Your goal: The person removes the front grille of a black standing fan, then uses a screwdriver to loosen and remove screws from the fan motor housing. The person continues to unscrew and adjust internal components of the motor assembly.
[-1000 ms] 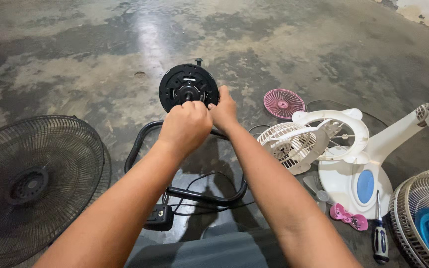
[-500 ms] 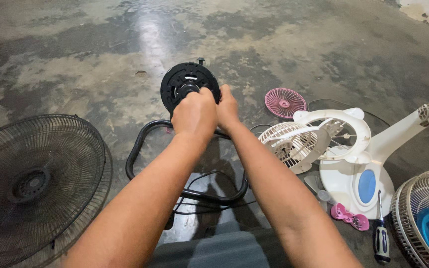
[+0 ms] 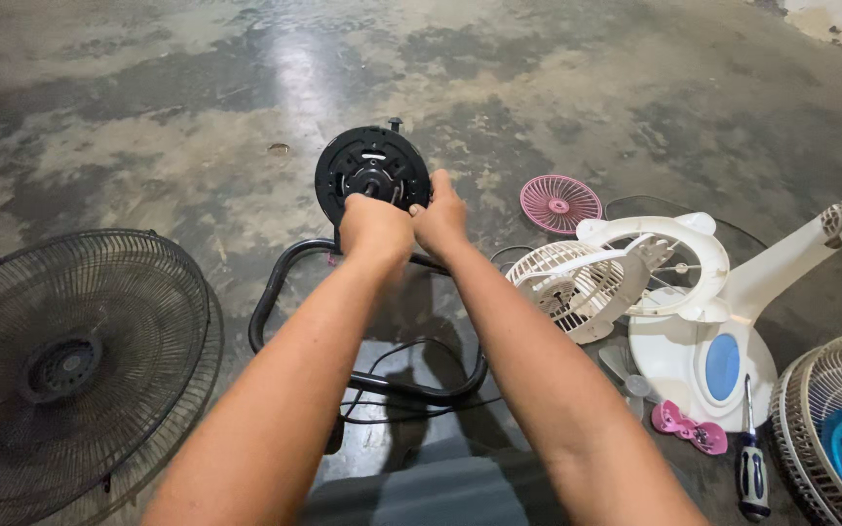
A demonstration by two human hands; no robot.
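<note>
Both my arms reach straight out in front of me, and the black fan motor head [image 3: 372,173] stands just beyond my knuckles, its round ribbed face turned toward me; my left hand [image 3: 374,228] is clenched against its lower edge, and my right hand [image 3: 440,216] is curled beside it, fingers bent in toward the centre where the shaft shows; whether either hand truly grips a part or only presses on it I cannot tell, since the fingertips are hidden behind the knuckles. Below my wrists the black tubular stand [image 3: 275,292] loops around on the floor, with a black cable [image 3: 382,390] trailing inside it. I judge the motor head to be heavy for its size, rigid, with a hard plastic shell that gives firm edges to grip; the rim and the neck below it look the safest holds; the thin shaft is the part I would not lever on. Left of my left arm lies a large black fan grille [image 3: 70,360]; right of my right arm stand a small white fan [image 3: 577,287] on a white base [image 3: 684,360], a pink grille [image 3: 560,203] beyond it, and a screwdriver [image 3: 752,468] near my elbow.
</note>
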